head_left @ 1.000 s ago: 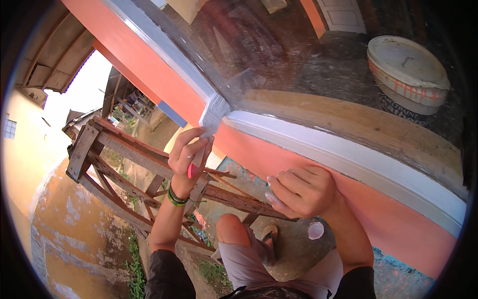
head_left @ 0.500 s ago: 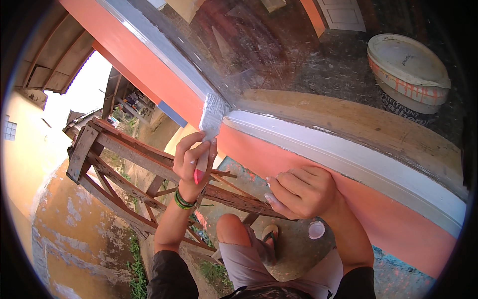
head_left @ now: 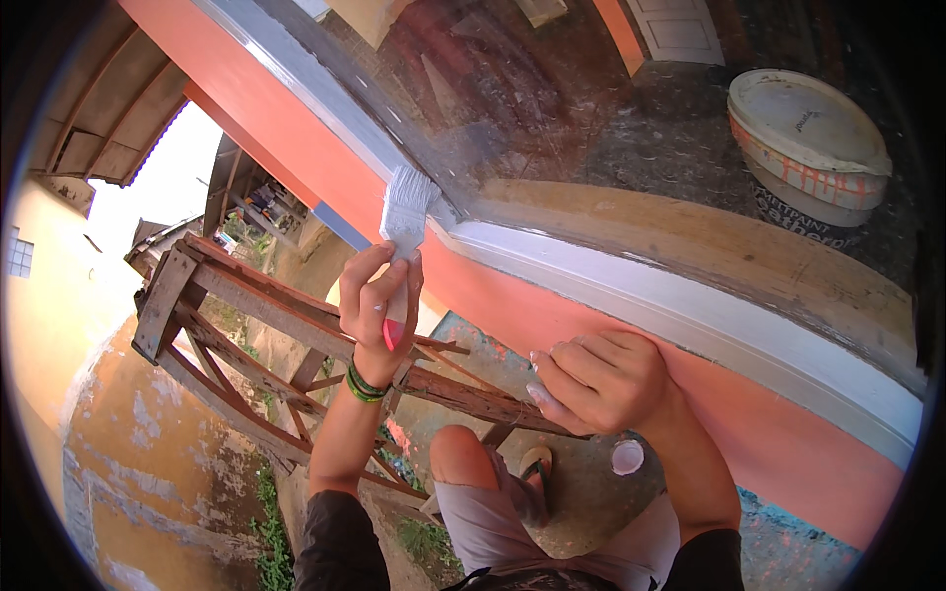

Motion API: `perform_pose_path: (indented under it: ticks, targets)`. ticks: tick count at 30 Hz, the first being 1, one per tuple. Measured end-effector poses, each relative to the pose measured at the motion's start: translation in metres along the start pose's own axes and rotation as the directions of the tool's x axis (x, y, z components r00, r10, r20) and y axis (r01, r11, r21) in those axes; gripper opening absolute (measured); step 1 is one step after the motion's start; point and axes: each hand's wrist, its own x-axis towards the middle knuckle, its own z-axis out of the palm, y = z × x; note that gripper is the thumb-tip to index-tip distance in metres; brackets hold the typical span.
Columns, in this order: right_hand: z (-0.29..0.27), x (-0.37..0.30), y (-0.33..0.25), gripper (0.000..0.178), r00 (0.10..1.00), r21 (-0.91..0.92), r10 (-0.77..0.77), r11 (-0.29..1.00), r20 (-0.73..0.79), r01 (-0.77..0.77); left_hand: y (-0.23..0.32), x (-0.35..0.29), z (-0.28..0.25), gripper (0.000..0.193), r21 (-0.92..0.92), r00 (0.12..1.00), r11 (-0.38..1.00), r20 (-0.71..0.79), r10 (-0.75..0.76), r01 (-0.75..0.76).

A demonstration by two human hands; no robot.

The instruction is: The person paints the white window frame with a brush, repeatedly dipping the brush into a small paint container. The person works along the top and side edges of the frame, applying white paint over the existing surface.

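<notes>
A flat paintbrush [head_left: 406, 209] is pinched in the fingers of my left hand [head_left: 378, 291]. Its bristles are coated in white paint and touch the white window frame [head_left: 552, 254] near the inner corner; the handle's end is pinkish red. My right hand [head_left: 603, 382] is curled into a fist with paint flecks on the fingers, leaning against the orange wall [head_left: 483, 286] under the sill. Nothing sticks out of that fist.
Behind the glass stands a lidded paint bucket [head_left: 813, 138] with orange drips. A rough wooden trestle [head_left: 266, 310] stands at the left. Below my right hand a small container of whitish paint [head_left: 628, 456] sits near my sandalled foot [head_left: 535, 468].
My left hand has shifted the paintbrush slightly up and to the left along the frame, and the bristles now splay to the right. The right hand has stayed nearly still.
</notes>
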Motion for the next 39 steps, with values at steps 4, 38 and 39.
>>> perform_pose_path:
  ticks: [4,38,39]
  targets:
    - [0.0,0.0,0.0,0.021,1.0,0.001,0.003,1.0,0.0,-0.003,0.0,0.0,0.001,0.029,0.0,1.0,1.0,-0.002,-0.005,0.005]
    - [-0.001,0.002,0.0,0.019,1.0,0.007,-0.008,1.0,-0.004,0.008,-0.001,0.022,0.005,0.029,0.034,0.997,0.999,-0.071,0.001,0.001]
    - [-0.002,0.002,0.0,0.019,1.0,0.005,-0.007,1.0,-0.007,0.007,0.001,0.018,0.005,0.029,0.017,0.999,1.0,-0.049,0.003,-0.002]
